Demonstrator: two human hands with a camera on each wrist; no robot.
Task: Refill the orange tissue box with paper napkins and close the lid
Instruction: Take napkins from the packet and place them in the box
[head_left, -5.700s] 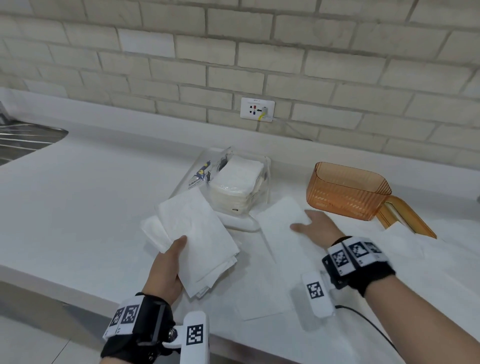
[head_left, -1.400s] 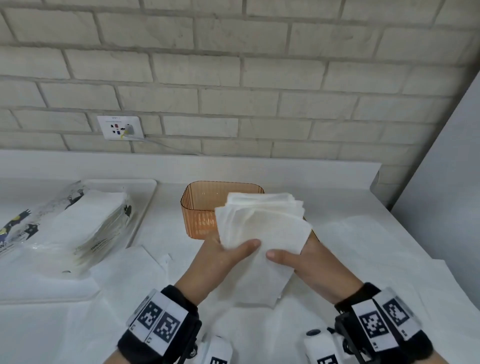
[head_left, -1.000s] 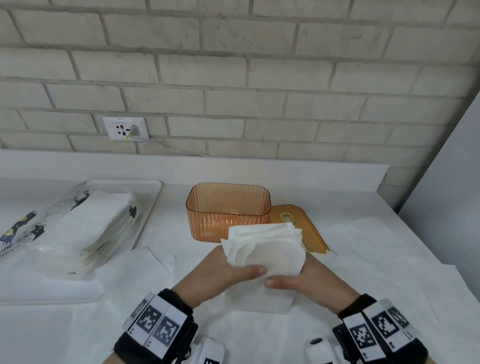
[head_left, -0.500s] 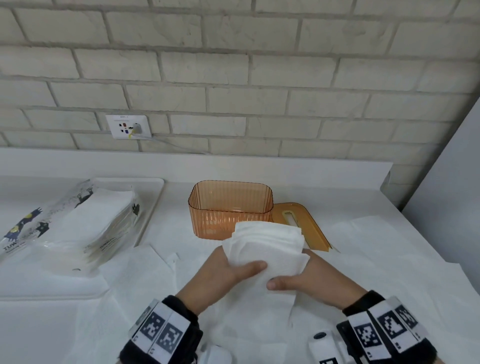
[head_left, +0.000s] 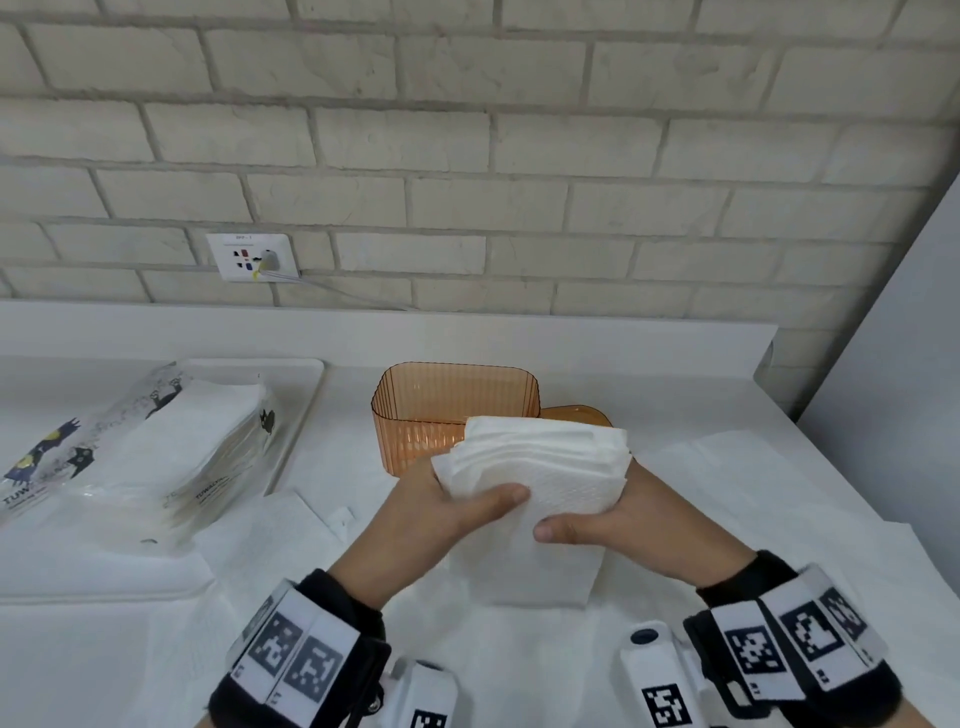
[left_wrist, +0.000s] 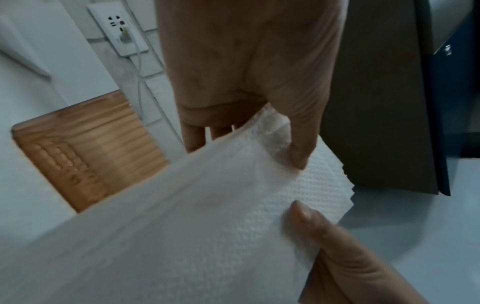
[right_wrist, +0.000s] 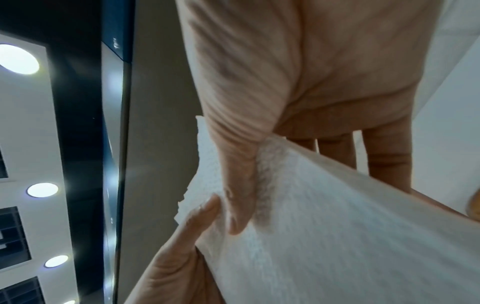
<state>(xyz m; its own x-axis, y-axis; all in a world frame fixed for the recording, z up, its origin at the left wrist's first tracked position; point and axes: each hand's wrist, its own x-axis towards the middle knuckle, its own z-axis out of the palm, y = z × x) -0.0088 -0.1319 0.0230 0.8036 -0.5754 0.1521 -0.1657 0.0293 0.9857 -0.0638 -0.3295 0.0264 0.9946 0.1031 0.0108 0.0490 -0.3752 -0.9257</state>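
Both hands hold a stack of white paper napkins (head_left: 540, 483) upright just in front of the orange tissue box (head_left: 415, 415). My left hand (head_left: 441, 514) grips the stack's left side, thumb across the front. My right hand (head_left: 613, 519) grips the right side, thumb on the front too. The box stands open with nothing inside, and its orange lid (head_left: 576, 414) lies flat behind the stack, mostly hidden. In the left wrist view the napkin stack (left_wrist: 207, 216) sits between thumb and fingers, with the orange box (left_wrist: 88, 148) beyond. The right wrist view shows the napkins (right_wrist: 337, 226) pinched the same way.
An opened plastic pack of napkins (head_left: 156, 457) lies on a white tray (head_left: 301, 415) at the left. Loose napkin sheets (head_left: 727, 499) cover the white counter around my hands. A wall socket (head_left: 252, 255) with a cable sits on the brick wall. A grey panel (head_left: 893, 364) borders the right.
Since long ago the hands gathered loose napkins into one stack and brought it before the box. Over the last second the stack has risen slightly, covering more of the lid.
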